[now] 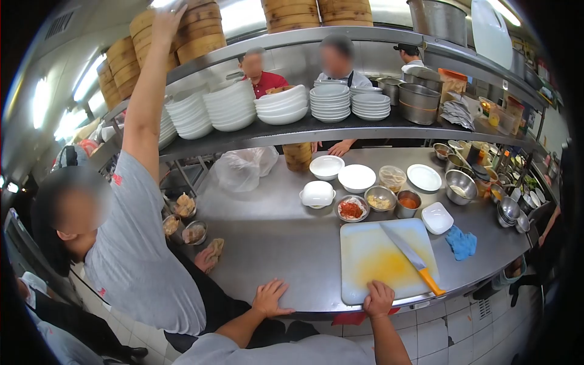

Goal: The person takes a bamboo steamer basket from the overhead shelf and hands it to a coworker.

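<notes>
My left hand rests on the front edge of the steel counter, fingers spread and holding nothing. At the front edge of the white cutting board lies my right hand, its fingers over the board's lower edge. The board has a yellow stain in its middle. A large knife with an orange handle lies across the board's right side, its handle end past the lower right corner. Behind the board are a bowl of red food, a bowl of pale yellow pieces and a metal pot of orange sauce.
A co-worker in grey stands close on my left, one arm raised to the bamboo steamers. Stacked white bowls fill the shelf above. A blue cloth and a square white bowl sit right of the board. People stand behind the shelf.
</notes>
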Motion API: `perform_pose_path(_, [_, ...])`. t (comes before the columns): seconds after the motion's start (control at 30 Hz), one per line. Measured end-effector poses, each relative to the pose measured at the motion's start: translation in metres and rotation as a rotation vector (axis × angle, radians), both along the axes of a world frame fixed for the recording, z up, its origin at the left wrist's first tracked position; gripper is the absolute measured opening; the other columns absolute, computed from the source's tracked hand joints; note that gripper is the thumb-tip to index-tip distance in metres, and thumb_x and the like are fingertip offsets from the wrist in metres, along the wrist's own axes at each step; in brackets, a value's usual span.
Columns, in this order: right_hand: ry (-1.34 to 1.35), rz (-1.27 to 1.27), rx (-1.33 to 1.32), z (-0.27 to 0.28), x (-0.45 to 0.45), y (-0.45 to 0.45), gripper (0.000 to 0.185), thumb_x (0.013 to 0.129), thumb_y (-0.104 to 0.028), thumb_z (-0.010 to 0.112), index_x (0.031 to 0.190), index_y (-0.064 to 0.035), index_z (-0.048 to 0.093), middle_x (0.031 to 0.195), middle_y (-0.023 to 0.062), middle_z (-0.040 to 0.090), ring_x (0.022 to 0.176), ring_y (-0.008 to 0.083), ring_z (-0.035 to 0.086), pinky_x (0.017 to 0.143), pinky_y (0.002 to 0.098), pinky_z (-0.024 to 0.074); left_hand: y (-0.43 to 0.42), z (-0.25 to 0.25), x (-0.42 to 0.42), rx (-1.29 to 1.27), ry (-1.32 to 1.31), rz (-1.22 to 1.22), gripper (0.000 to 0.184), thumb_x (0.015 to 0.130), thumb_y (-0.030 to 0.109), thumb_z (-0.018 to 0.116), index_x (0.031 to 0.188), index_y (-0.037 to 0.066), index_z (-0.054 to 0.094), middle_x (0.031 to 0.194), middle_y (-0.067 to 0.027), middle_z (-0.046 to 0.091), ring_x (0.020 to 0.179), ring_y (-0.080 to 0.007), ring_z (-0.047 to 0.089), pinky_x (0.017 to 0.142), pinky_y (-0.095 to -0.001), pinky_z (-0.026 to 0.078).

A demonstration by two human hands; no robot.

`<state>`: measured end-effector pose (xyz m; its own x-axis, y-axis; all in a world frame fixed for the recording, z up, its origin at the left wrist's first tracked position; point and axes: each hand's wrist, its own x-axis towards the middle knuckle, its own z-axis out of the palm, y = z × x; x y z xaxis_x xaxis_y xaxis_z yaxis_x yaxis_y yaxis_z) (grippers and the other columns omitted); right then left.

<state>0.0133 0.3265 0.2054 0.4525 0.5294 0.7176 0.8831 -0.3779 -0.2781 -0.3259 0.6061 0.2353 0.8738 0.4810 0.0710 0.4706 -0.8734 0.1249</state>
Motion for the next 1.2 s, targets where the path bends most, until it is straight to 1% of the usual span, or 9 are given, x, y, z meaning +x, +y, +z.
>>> perform_pose_path(0.17, [0.001, 0.001, 0.013, 0.0007, -0.0001, -0.0003, 0.04, 0.079, -0.018, 0.064, 0.116, -0.0125, 0.08, 0.123, 0.0077, 0.076, 0.117, 0.0331, 0.069, 0.102, 0.05, 0.0495, -0.0003, -0.0001, 0.0013, -0.012, -0.004, 0.006, 0.116, 0.078, 0.093, 0.069, 0.164, 0.017, 0.053, 0.174, -0.0082, 0.042, 0.164, -0.0282, 0.032, 0.126, -0.0501, 0.026])
perform_pose_path(0.53, [-0.001, 0.01, 0.031, 0.0009, -0.0007, -0.0008, 0.04, 0.079, -0.018, 0.063, 0.115, -0.0128, 0.08, 0.124, 0.0072, 0.076, 0.117, 0.0324, 0.069, 0.102, 0.05, 0.0492, 0.0022, -0.008, 0.0002, 0.031, -0.01, -0.003, 0.115, 0.077, 0.093, 0.069, 0.163, 0.019, 0.054, 0.172, -0.0082, 0.046, 0.163, -0.0285, 0.035, 0.126, -0.0493, 0.026])
perform_pose_path(0.67, [-0.001, 0.007, 0.023, 0.0008, -0.001, 0.0, 0.04, 0.079, -0.018, 0.063, 0.115, -0.0126, 0.08, 0.123, 0.0073, 0.076, 0.116, 0.0325, 0.07, 0.102, 0.0497, 0.0492, 0.0014, -0.0059, -0.0002, 0.027, -0.013, -0.001, 0.114, 0.077, 0.093, 0.07, 0.163, 0.019, 0.054, 0.171, -0.0082, 0.046, 0.163, -0.0284, 0.035, 0.126, -0.0492, 0.026])
perform_pose_path(0.93, [0.006, 0.013, 0.017, 0.0052, -0.003, 0.0002, 0.041, 0.079, -0.018, 0.063, 0.115, -0.0127, 0.081, 0.122, 0.0075, 0.076, 0.117, 0.0323, 0.07, 0.102, 0.0493, 0.0492, 0.0002, -0.0035, -0.0023, 0.012, -0.004, 0.003, 0.113, 0.079, 0.091, 0.07, 0.163, 0.017, 0.054, 0.172, -0.0081, 0.044, 0.164, -0.0268, 0.031, 0.126, -0.0497, 0.027])
perform_pose_path(1.2, [0.004, 0.015, 0.0, 0.0032, -0.0026, -0.0003, 0.041, 0.079, -0.018, 0.062, 0.115, -0.0129, 0.081, 0.125, 0.0084, 0.075, 0.117, 0.0335, 0.069, 0.102, 0.0493, 0.0491, 0.0005, -0.0059, -0.0037, 0.021, 0.003, 0.007, 0.111, 0.08, 0.091, 0.069, 0.162, 0.017, 0.055, 0.173, -0.0092, 0.044, 0.164, -0.0271, 0.033, 0.126, -0.0501, 0.027])
